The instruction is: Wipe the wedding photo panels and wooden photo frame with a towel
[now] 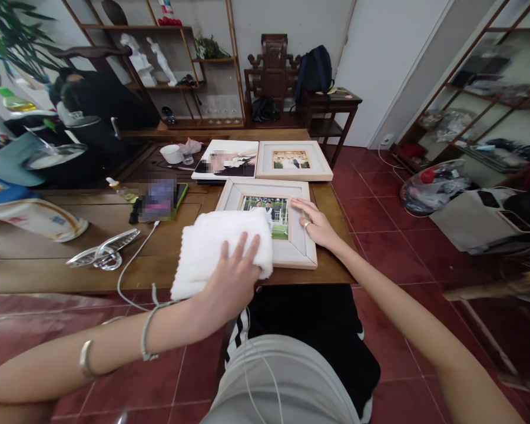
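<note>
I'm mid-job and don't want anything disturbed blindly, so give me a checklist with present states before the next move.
1. Left hand on the white towel: ok, fingers spread on top of it.
2. Right hand on the near frame: ok, fingers resting on its right side.
3. Near frame within the table: ok, its visible edges lie inside the tabletop.
4. Photo uncovered: not ok, the white towel hides its lower left part from view.
5. White cable clear of the left forearm: cannot tell, it passes out of sight there.
6. White towel dry: cannot tell.

Cloth (207, 247) was white, middle frame (302, 248) cream, backpack (315, 69) at one o'clock navy, floor (382, 227) at three o'clock dark red
</note>
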A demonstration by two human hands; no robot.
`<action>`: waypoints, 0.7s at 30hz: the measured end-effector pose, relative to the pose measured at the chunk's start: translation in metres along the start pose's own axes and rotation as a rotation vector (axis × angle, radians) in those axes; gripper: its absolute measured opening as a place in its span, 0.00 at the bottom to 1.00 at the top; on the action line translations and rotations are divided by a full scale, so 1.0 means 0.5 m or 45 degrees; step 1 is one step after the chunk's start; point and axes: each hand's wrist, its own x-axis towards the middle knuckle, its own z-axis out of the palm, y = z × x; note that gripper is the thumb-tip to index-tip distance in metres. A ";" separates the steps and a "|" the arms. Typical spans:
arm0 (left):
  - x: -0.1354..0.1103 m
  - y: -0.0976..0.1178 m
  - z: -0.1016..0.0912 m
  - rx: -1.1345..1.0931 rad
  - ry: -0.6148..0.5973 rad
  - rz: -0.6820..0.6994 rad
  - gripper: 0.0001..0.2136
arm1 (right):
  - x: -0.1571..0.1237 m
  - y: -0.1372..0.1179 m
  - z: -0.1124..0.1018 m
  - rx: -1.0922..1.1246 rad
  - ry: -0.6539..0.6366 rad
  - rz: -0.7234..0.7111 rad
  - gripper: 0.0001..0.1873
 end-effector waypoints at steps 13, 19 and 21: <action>-0.006 -0.231 -0.101 0.027 0.082 -0.648 0.14 | -0.002 0.005 0.001 0.005 0.004 -0.028 0.29; 0.046 -0.259 -0.036 -0.027 0.663 -0.548 0.16 | 0.002 0.006 -0.004 0.024 0.020 -0.093 0.30; 0.072 -0.262 0.006 -0.079 0.593 -0.411 0.18 | 0.003 0.003 -0.006 0.049 0.043 -0.065 0.31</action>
